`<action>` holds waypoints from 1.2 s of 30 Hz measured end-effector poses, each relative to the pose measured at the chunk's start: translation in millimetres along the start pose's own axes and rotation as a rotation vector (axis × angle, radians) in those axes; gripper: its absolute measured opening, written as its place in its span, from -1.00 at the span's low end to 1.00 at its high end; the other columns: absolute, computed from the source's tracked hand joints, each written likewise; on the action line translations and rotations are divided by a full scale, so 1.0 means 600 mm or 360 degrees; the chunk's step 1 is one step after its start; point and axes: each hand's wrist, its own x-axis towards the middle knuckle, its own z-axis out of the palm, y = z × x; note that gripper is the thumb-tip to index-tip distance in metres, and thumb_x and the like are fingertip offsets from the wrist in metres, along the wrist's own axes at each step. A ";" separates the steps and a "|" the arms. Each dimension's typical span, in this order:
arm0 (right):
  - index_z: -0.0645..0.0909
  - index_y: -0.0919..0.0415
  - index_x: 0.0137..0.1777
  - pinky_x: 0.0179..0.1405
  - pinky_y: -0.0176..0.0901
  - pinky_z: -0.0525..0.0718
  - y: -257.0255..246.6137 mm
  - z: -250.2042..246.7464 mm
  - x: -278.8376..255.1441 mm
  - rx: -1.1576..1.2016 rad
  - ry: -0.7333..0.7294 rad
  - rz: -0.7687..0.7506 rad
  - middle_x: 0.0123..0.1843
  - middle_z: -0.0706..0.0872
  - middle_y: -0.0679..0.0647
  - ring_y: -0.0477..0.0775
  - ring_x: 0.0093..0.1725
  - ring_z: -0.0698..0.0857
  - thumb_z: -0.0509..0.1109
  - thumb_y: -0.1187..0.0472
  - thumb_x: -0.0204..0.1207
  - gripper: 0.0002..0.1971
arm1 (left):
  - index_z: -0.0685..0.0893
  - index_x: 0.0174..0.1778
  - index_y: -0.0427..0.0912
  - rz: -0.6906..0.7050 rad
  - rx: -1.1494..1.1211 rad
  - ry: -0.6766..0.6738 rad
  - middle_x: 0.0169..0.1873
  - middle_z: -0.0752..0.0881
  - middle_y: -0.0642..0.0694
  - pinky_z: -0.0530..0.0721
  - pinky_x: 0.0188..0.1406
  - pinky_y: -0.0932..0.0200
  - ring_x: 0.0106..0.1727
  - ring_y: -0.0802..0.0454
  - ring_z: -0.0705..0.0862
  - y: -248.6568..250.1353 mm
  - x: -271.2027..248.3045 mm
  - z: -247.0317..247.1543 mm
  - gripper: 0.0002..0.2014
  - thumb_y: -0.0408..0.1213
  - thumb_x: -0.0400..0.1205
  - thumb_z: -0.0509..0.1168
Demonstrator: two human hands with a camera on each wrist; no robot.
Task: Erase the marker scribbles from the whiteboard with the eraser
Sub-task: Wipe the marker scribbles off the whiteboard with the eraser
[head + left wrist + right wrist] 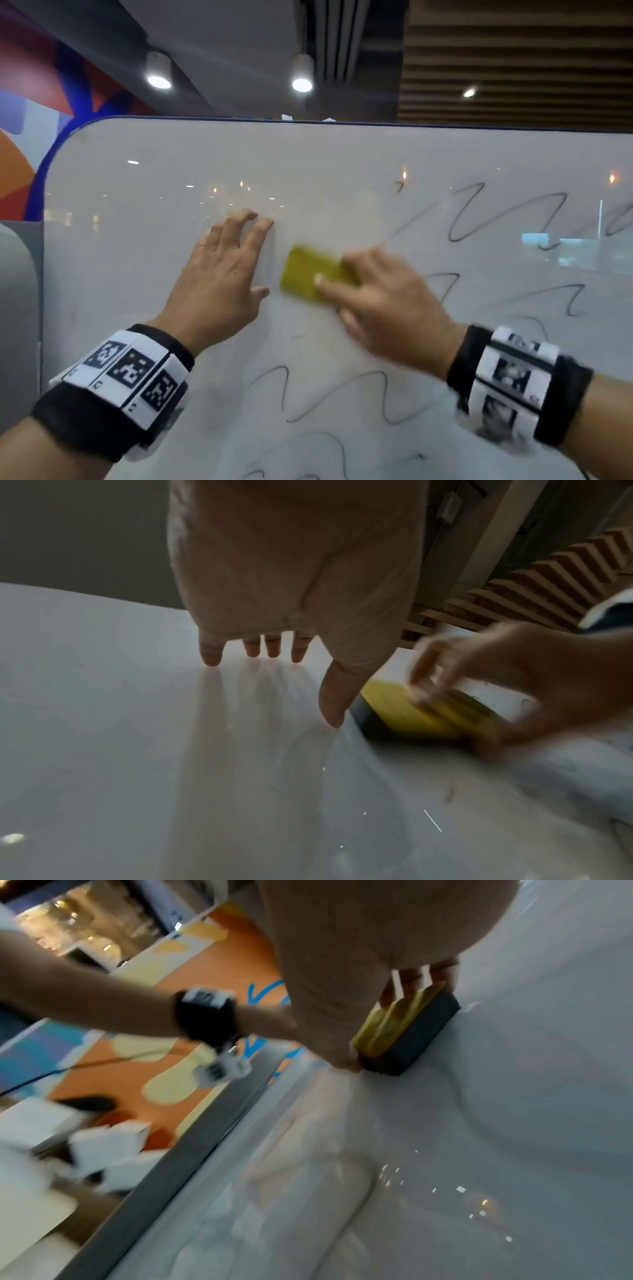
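The whiteboard (144, 212) stands upright and fills most of the head view. Black wavy marker scribbles (479, 212) run across its right side, and more scribbles (329, 394) lie below my hands. My right hand (387, 301) grips a yellow eraser (308, 272) with a dark felt base (414, 1034), pressed flat against the board; the hand is blurred by motion. My left hand (222, 270) lies flat on the board just left of the eraser, fingers spread and straight (270, 647). The board's upper left area shows no marks.
The board's rounded top-left corner (68, 137) has a blue rim. A colourful wall (34, 102) sits behind at the left, ceiling lamps (301, 82) above, and wooden slats (513, 61) at the upper right. A grey frame edge (178, 1150) runs along the board's side.
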 end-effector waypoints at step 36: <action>0.70 0.01 0.34 -0.06 0.15 0.67 0.150 -0.078 -0.062 -0.0147 -0.0098 0.0021 0.17 0.67 0.28 0.36 0.01 0.63 0.50 0.14 0.37 -0.52 | 0.27 0.64 0.10 0.0271 0.0079 0.0122 0.68 0.16 -0.13 0.18 0.56 -0.47 0.69 -0.11 0.07 0.133 0.048 0.039 -0.19 0.11 0.43 0.33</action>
